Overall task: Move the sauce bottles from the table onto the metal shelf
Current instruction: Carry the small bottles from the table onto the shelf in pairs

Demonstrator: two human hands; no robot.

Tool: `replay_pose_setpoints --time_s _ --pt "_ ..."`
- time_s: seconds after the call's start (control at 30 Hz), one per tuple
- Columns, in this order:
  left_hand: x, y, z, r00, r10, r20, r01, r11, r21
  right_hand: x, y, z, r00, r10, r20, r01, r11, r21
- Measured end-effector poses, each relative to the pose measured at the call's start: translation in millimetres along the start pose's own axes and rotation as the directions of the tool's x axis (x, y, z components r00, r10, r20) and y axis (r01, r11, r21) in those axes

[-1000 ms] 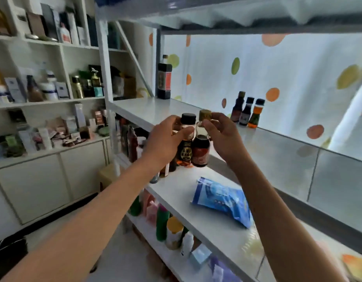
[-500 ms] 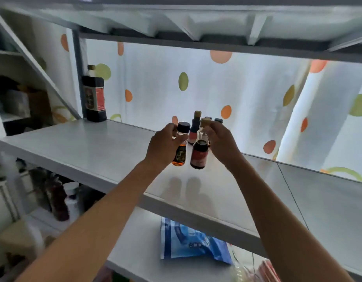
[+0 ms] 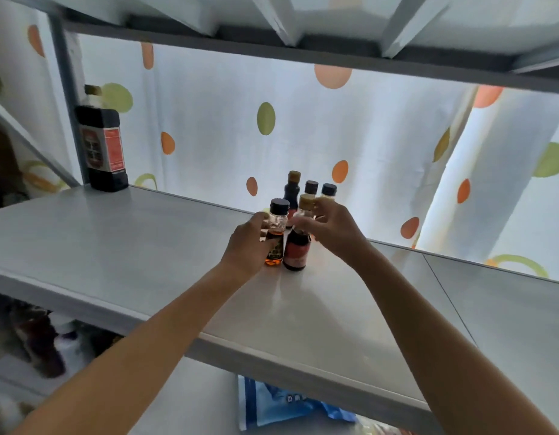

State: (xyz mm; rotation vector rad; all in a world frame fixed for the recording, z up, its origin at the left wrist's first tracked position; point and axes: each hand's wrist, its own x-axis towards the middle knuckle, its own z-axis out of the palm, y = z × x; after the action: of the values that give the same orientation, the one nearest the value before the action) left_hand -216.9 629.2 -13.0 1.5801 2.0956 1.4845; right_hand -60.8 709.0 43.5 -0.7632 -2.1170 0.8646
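Holding one small bottle each at mid-frame, the left hand [image 3: 248, 246] clasped the amber bottle [image 3: 275, 243] and the right hand [image 3: 331, 230] the dark bottle [image 3: 298, 249], both apparently resting on the metal shelf [image 3: 146, 246]. Light, probably slick; best gripped around the body.

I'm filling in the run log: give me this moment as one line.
left hand: grips black-capped bottle | right hand: grips red-label bottle | both bottles: at metal shelf surface | three bottles: behind
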Motion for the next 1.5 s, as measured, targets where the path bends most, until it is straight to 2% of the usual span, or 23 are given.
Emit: replay_pose_setpoints --time_s 0.1,0.37,0.53,0.87,1.0,1.17,1.5 --pt "4.0 -5.0 2.6 1.0 -0.012 -0.013 0.012 1.0 0.024 -0.5 0.5 3.5 1.0 0.007 -0.014 -0.009 0.987 -0.162" --pt "37.5 -5.7 24.4 0.996 -0.088 0.008 0.088 0.996 0.021 23.9 12.4 -9.0 0.994 0.064 0.089 -0.044 0.977 -0.209" --pt "60.2 -11.2 39.1 0.995 -0.09 -0.038 0.092 0.995 0.046 51.1 23.1 -17.2 0.986 0.125 0.114 -0.093 0.963 -0.255" --pt "86.5 -17.9 56.4 0.989 -0.109 -0.102 0.118 0.99 0.081 73.1 29.0 -5.2 0.983 0.147 0.109 -0.127 0.977 -0.171" --pt "92.6 -21.6 57.7 0.988 -0.113 -0.103 0.122 0.989 0.08 77.4 34.6 -1.4 0.984 0.162 0.076 -0.152 0.981 -0.116" --pt "90.2 -23.6 63.5 0.988 -0.058 -0.14 0.069 0.995 0.077 84.3 43.0 5.9 0.99 0.131 -0.059 -0.138 0.98 -0.141" --pt "89.1 -32.1 69.1 0.977 -0.007 -0.211 0.02 0.998 0.059 91.5 52.6 10.7 0.978 0.146 -0.147 -0.169 0.973 -0.159"
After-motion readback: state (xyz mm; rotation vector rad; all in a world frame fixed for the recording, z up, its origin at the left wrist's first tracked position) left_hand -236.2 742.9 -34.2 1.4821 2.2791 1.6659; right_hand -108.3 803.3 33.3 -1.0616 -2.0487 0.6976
